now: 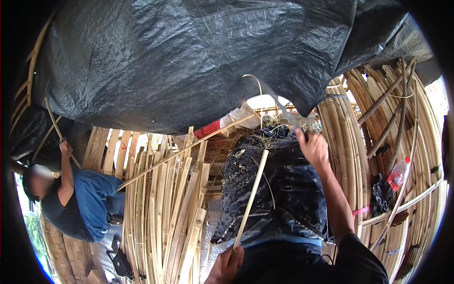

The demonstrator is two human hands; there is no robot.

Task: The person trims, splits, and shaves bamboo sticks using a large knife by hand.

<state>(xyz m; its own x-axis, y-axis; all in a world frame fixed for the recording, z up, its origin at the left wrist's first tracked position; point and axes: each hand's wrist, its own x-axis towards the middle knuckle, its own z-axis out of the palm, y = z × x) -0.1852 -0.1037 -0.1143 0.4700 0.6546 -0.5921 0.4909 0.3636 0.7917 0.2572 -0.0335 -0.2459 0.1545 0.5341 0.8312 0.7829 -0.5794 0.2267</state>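
Observation:
My left hand (226, 265), at the bottom centre, is closed round the lower end of a pale bamboo strip (253, 196). The strip slants up over the dark patterned cloth (246, 175) on my lap. Up and to the right, my right hand (313, 147) is closed on the handle of a knife, whose blade (286, 111) points up and left and is blurred. A thin curled shaving (257, 83) stands near the blade tip. More shavings (269, 137) lie on the cloth beyond my knees.
Split bamboo strips (161, 213) stand in a pile at left, and bundled ones (343, 151) at right. A co-worker (71, 203) sits far left, holding a pole. Black plastic sheeting (189, 61) hangs above. A plastic bottle (399, 173) lies at right.

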